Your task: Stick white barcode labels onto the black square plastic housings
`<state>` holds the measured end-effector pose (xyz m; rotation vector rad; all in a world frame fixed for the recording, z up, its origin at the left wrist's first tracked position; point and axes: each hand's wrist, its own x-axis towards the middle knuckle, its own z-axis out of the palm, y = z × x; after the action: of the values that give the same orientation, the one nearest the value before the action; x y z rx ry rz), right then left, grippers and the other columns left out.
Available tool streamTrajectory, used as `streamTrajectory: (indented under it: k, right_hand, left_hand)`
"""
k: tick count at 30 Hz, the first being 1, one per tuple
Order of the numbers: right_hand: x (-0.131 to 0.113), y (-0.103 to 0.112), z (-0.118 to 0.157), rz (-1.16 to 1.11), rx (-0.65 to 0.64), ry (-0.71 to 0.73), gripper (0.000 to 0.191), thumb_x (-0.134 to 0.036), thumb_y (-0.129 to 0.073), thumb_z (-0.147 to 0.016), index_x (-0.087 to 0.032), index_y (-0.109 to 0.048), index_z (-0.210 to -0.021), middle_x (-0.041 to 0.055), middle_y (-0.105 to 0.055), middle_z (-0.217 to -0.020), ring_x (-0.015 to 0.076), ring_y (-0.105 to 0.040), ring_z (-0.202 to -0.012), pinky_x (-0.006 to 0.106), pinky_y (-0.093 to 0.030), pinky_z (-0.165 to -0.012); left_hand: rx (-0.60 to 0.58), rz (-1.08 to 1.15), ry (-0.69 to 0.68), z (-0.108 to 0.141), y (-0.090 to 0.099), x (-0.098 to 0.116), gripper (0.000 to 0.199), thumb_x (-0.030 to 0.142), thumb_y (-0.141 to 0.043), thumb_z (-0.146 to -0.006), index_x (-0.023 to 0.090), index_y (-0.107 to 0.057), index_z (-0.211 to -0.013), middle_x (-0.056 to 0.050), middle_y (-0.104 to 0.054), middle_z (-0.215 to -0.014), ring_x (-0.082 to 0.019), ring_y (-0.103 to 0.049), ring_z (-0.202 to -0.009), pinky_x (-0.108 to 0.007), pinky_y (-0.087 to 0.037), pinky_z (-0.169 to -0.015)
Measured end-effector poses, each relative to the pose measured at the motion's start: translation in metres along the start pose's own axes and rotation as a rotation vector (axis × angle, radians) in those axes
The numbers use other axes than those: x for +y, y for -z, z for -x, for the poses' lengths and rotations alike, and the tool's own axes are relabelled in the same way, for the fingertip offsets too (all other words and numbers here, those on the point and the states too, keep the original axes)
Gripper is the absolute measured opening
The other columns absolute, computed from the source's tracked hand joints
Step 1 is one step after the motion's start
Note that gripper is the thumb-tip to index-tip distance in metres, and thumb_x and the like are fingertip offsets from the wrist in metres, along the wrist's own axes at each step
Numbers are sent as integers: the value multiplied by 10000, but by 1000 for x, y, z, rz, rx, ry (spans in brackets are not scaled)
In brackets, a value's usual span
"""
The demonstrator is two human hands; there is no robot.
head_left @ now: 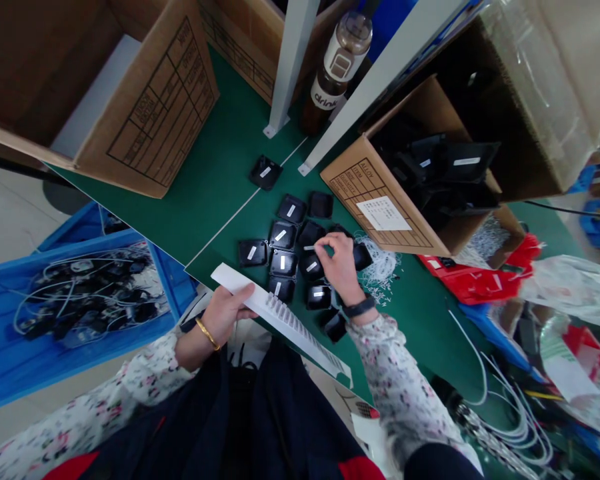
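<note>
My left hand grips the upper left end of a long white label sheet, which slants along the table's front edge. Between the fingertips of my right hand is a small white label, held just over a group of black plastic housings. Many of these square housings bear a white label inside, such as the one at the left; a plain one lies at the back. A single labelled housing sits apart, farther back.
Cardboard boxes stand at the back left, and another box holds black parts at the right. Metal posts flank a bottle. White ties lie right of the housings. Blue bins are at the left.
</note>
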<state>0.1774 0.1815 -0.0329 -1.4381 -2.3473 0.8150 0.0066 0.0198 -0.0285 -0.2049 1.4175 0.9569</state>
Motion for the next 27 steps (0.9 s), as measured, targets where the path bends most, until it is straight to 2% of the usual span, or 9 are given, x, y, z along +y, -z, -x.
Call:
streamTrajectory:
  k: [3,5,10,14,16,18,21,24,27]
  right_hand:
    - [39,-7,-33,214,-68,0,92,-200,-561,-794,-181,-622,-728,43,-560,-808,210,-467,-844,353,-330,-804]
    - [50,-15,-44,323,-137,6,94,-217,-570,-790,-191,-633,-725,50,-550,-820,219,-444,-849,335,-325,-761]
    - [47,-33,-45,586,-158,96,63,-220,-578,-794,-197,-636,-800,76,-540,-889,252,-412,-912,340,-305,-729]
    - [34,-30,-43,708,-113,142,171,-207,-540,-823,-169,-608,-975,105,-553,-914,270,-426,-917,377,-302,-770]
    - [22,-25,-39,659,-70,104,261,-241,-562,-819,-151,-579,-1063,119,-562,-949,275,-442,-922,379,-315,-774]
    - [5,-20,-30,499,-87,61,229,-296,-560,-830,-151,-615,-999,111,-587,-940,258,-472,-907,363,-338,-776]
    - [-27,-16,-8,111,-331,53,251,-347,-501,-869,-183,-673,-785,55,-641,-857,192,-535,-838,320,-374,-783]
    - [-52,-14,18,-157,-527,60,172,-326,-569,-832,-211,-692,-794,20,-666,-892,163,-561,-852,311,-387,-816]
    - [-66,-13,38,-215,-465,26,34,-217,-658,-760,-221,-691,-767,14,-665,-898,174,-551,-880,332,-393,-826]
  left_hand:
    - [18,11,9,2,0,4,87,120,-556,-801,56,-558,-861,-102,-666,-740,-186,-645,-616,-244,-548,-487]
    - [23,22,10,3,0,4,76,115,-556,-802,63,-556,-859,-95,-666,-737,-185,-645,-616,-243,-548,-484]
    - [34,43,2,3,1,0,75,118,-565,-798,78,-549,-860,-89,-669,-753,-188,-647,-627,-248,-549,-479]
    - [41,16,-10,2,0,0,86,122,-570,-794,69,-557,-859,-107,-673,-779,-209,-653,-662,-264,-554,-493]
    - [38,8,-18,3,-2,2,83,126,-569,-793,65,-565,-849,-108,-674,-772,-211,-653,-660,-269,-555,-496]
    - [32,5,-28,4,-4,4,77,125,-569,-790,62,-575,-834,-105,-673,-755,-207,-649,-645,-268,-553,-494]
    - [21,8,-39,6,-8,6,73,125,-565,-788,61,-585,-817,-96,-672,-733,-198,-645,-623,-264,-550,-492]
    - [15,21,-36,5,-10,6,72,125,-568,-782,67,-585,-823,-80,-671,-716,-190,-643,-613,-253,-546,-487]
    - [5,38,-25,3,-10,5,87,149,-573,-786,67,-583,-812,-75,-665,-688,-180,-638,-594,-235,-537,-474]
